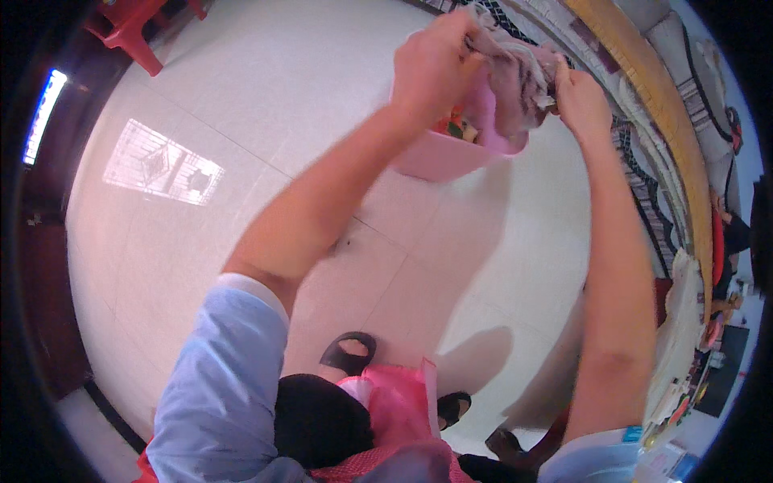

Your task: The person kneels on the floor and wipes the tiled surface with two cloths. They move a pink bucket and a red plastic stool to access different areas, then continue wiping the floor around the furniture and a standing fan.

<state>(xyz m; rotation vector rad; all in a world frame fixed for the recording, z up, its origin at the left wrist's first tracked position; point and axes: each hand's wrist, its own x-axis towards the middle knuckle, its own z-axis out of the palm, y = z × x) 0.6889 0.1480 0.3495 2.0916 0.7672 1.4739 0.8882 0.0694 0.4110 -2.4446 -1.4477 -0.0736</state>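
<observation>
Both hands grip a crumpled greyish-pink cloth point(520, 72) with dark streaks, stretched between them. My left hand point(438, 67) is closed on its left end, and my right hand point(581, 104) pinches the right edge. Beneath the cloth stands a pink plastic bin point(444, 158) on the floor. Red, green and pale bits point(457, 127) show inside it, too small to identify. The cloth and my left hand hide the bin's far side.
Pale glossy floor tiles point(253, 139) spread around the bin. A red plastic stool point(134, 36) stands at upper left. Along the right runs a sofa-like seat with a fringed cover point(655, 66). Black slippers point(350, 353) and pink fabric point(398, 398) are near my body.
</observation>
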